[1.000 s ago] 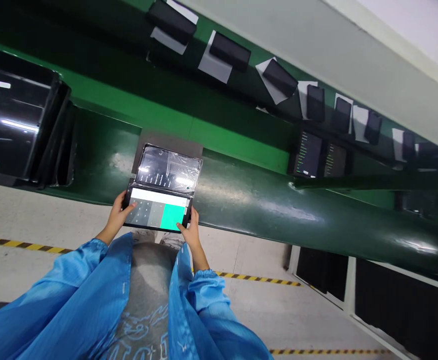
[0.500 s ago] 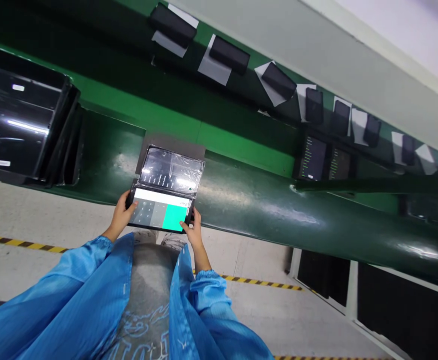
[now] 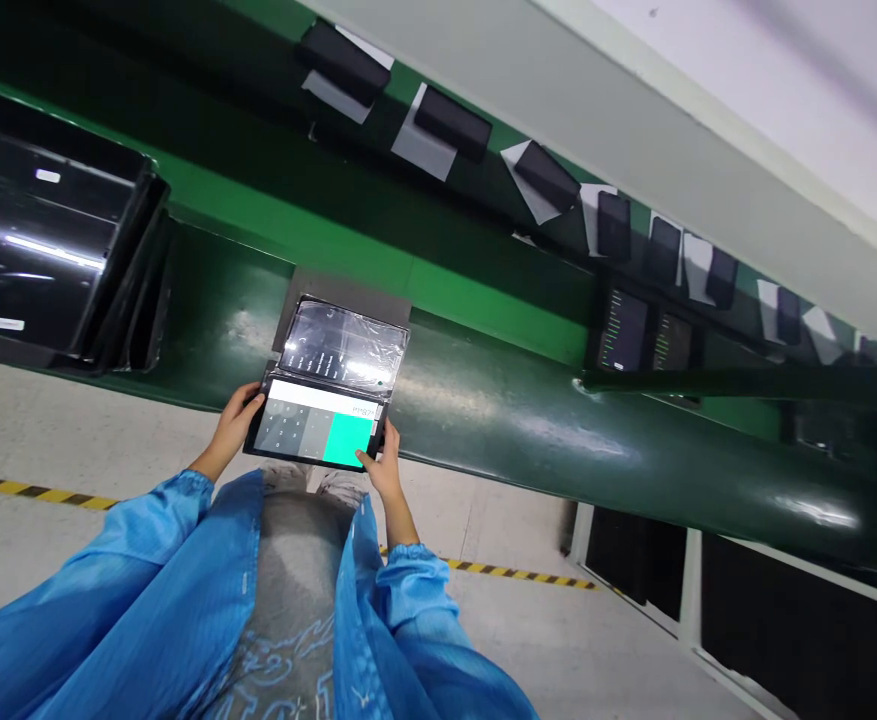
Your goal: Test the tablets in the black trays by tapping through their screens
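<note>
Between my hands is a tablet (image 3: pixel 316 425) whose lit screen shows a calculator keypad, a white entry bar and a bright green block. My left hand (image 3: pixel 237 425) is closed around its left edge, with the thumb at the front. On the right edge, my right hand (image 3: pixel 383 462) grips it, its thumb over the lower part of the green block. Directly beyond lies a second tablet (image 3: pixel 344 345) under wrinkled clear film, with small lines of text on its dark screen. That one rests on a dark grey mat (image 3: pixel 295 300) at the bench edge.
A stack of black film-wrapped panels (image 3: pixel 40 240) stands on the green bench (image 3: pixel 498 390) at left. Several dark devices on white sheets (image 3: pixel 453 125) line the back. Two lit devices (image 3: pixel 624 330) lie at right, behind a green bar (image 3: pixel 745 380).
Characters in the calculator's entry bar have changed. My left thumb has drawn back from the keypad to the tablet's left edge. The view has shifted slightly.
</note>
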Motion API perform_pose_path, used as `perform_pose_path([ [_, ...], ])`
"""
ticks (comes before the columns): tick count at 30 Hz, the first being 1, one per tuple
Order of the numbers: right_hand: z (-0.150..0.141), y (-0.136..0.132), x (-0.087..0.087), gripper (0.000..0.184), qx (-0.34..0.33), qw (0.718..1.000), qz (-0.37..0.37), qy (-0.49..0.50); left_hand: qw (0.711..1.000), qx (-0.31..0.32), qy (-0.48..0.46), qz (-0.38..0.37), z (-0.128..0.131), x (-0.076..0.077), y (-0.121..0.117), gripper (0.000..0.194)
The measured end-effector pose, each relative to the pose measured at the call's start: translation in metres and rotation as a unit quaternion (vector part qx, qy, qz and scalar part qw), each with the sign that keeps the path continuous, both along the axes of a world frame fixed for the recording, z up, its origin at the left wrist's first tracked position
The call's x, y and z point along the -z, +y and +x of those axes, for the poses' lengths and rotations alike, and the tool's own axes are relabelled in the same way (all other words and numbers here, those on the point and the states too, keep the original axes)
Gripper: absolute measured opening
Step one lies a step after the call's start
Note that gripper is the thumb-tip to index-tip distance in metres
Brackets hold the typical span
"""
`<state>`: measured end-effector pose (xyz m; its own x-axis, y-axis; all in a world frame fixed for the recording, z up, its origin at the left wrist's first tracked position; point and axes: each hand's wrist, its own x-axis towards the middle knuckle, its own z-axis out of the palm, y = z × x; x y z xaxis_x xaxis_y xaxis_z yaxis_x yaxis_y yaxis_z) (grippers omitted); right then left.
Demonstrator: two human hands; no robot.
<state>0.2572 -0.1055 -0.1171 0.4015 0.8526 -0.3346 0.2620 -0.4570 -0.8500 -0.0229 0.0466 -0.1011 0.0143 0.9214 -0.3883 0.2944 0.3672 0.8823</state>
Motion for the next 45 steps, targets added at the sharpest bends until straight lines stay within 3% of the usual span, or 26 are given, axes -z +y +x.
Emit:
perform_pose_path([
  [5, -0.002, 0.004, -0.004, 0.077, 0.033, 0.999, 0.005, -0.001, 0.999, 0.02, 0.034, 0.023, 0.002, 0.001, 0.012, 0.052],
  [10, -0.006, 0.009, -0.014, 0.067, 0.108, 0.994, -0.005, 0.031, 0.992, 0.051, 0.098, 0.061, 0.019, 0.002, 0.048, 0.048],
  [14, -0.022, 0.013, -0.037, 0.052, 0.164, 0.981, 0.049, -0.095, 0.984, 0.056, 0.156, 0.072, 0.039, 0.004, 0.074, 0.048],
  [17, -0.043, 0.016, -0.058, 0.041, 0.111, 0.976, 0.089, -0.163, 0.978, 0.051, 0.187, 0.072, 0.047, 0.004, 0.077, 0.051],
  [20, -0.066, 0.018, -0.073, 0.036, 0.027, 0.98, 0.101, -0.172, 0.975, 0.05, 0.205, 0.073, 0.051, 0.002, 0.071, 0.057],
  [26, -0.102, 0.019, -0.078, 0.039, -0.141, 0.978, 0.078, -0.133, 0.975, 0.045, 0.205, 0.076, 0.053, -0.002, 0.069, 0.052],
  [30, -0.12, 0.022, -0.076, 0.047, -0.301, 0.941, -0.002, -0.154, 0.979, 0.046, 0.183, 0.077, 0.048, 0.0, 0.072, 0.038],
  [34, -0.131, 0.029, -0.076, 0.055, -0.398, 0.889, -0.076, -0.214, 0.982, 0.049, 0.164, 0.079, 0.043, 0.004, 0.072, 0.034],
  [37, -0.131, 0.035, -0.077, 0.058, -0.433, 0.861, -0.103, -0.244, 0.983, 0.054, 0.153, 0.08, 0.041, 0.006, 0.073, 0.032],
  [39, -0.13, 0.037, -0.077, 0.057, -0.436, 0.858, -0.104, -0.249, 0.984, 0.058, 0.148, 0.08, 0.04, 0.006, 0.073, 0.031],
  [45, -0.127, 0.032, -0.076, 0.04, -0.386, 0.896, -0.05, -0.214, 0.985, 0.059, 0.142, 0.073, 0.038, 0.004, 0.074, 0.029],
])
